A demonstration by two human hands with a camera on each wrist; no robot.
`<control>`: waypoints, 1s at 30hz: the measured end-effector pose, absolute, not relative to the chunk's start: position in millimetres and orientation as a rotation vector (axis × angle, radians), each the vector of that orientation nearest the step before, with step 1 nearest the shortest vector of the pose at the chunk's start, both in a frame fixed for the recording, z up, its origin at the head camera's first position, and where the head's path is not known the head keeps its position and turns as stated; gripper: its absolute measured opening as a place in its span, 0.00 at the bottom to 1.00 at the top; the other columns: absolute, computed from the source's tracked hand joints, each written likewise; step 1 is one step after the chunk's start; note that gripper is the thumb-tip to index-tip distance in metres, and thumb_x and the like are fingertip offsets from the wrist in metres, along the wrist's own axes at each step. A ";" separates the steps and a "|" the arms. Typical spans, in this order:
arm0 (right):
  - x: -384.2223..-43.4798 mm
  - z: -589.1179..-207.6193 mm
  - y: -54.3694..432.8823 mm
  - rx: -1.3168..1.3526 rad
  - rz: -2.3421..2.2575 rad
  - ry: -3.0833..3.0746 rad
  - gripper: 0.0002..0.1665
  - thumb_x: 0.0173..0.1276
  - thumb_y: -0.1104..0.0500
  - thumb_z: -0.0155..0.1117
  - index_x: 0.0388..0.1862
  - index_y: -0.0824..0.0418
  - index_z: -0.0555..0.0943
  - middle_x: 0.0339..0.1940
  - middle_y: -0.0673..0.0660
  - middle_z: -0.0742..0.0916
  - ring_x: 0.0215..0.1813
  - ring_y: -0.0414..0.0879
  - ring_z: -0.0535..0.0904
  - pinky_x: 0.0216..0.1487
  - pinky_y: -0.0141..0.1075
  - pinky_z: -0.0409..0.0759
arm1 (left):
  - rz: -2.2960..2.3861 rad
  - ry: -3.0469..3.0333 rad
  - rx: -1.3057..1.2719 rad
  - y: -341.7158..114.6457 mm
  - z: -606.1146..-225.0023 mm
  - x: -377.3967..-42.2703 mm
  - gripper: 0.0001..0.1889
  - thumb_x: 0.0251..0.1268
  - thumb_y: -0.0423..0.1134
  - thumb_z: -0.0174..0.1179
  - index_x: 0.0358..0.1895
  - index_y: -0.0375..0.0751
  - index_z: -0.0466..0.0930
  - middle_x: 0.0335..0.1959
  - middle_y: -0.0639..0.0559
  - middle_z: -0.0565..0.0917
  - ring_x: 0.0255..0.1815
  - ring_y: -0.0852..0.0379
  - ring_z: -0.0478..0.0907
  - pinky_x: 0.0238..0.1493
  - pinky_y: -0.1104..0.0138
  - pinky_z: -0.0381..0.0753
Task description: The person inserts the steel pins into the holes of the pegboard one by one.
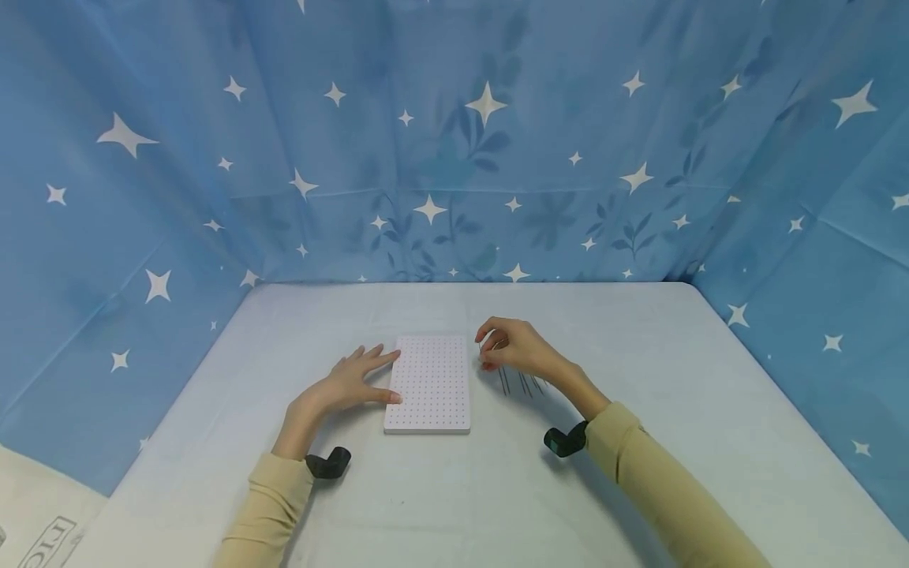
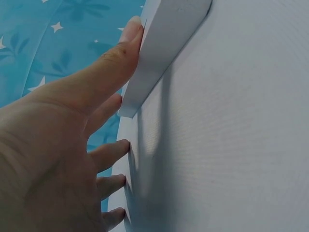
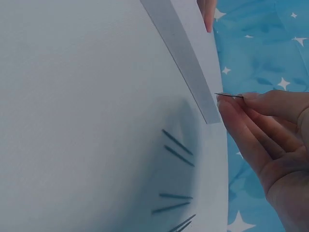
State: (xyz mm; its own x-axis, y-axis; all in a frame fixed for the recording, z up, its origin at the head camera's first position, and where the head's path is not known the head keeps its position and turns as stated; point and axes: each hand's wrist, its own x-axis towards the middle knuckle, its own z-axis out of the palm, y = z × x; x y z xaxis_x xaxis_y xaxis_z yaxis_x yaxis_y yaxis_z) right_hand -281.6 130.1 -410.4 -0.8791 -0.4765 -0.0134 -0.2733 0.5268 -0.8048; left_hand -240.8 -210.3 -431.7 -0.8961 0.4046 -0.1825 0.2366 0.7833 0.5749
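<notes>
A white board [image 1: 429,386] dotted with rows of small holes lies on the table. My left hand [image 1: 348,384] is at its left side, fingers spread and fairly straight. The thumb [image 2: 129,41] and index finger touch the board's edge, while the other fingertips rest near the table. Just off the board's far right corner, my right hand [image 1: 521,347] is raised above the table. Between thumb and fingertips it pinches a thin dark pin [image 3: 229,95], whose tip points toward the board. Several similar pins [image 3: 176,197] lie on the table under that hand.
The white-covered table [image 1: 426,501] reaches back to a blue curtain [image 1: 454,158] with stars, which also hangs at both sides. A black wrist camera [image 1: 330,463] sits at the left cuff, another camera [image 1: 566,440] at the right.
</notes>
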 end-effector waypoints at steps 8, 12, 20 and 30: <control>-292.0 -407.6 117.7 -0.622 -1.334 2.544 0.16 0.69 0.66 0.69 0.54 0.68 0.80 0.39 0.57 0.90 0.35 0.48 0.90 0.45 0.43 0.90 | 0.794 2.684 0.473 -211.9 -432.5 -242.1 0.50 0.58 0.62 0.71 0.82 0.50 0.60 0.84 0.35 0.52 0.84 0.27 0.38 0.79 0.32 0.37; -295.1 -405.3 110.7 -0.633 -1.351 2.546 0.15 0.69 0.65 0.69 0.52 0.67 0.81 0.38 0.58 0.90 0.36 0.51 0.90 0.47 0.47 0.89 | 0.784 2.691 0.477 -212.7 -433.8 -243.3 0.50 0.58 0.63 0.71 0.82 0.51 0.60 0.84 0.35 0.52 0.84 0.27 0.38 0.79 0.32 0.38; -302.1 -407.6 98.9 -0.626 -1.407 2.515 0.14 0.68 0.67 0.69 0.51 0.69 0.81 0.37 0.58 0.90 0.37 0.52 0.90 0.48 0.48 0.89 | 0.784 2.688 0.477 -212.1 -435.6 -244.6 0.51 0.58 0.65 0.71 0.82 0.51 0.60 0.84 0.36 0.52 0.84 0.27 0.38 0.79 0.32 0.38; -307.7 -411.2 89.3 -0.580 -1.472 2.495 0.08 0.66 0.66 0.72 0.42 0.64 0.81 0.36 0.59 0.88 0.35 0.48 0.90 0.46 0.45 0.90 | 0.795 2.682 0.496 -210.6 -435.7 -244.9 0.51 0.57 0.66 0.70 0.82 0.51 0.60 0.84 0.35 0.51 0.84 0.27 0.37 0.79 0.31 0.37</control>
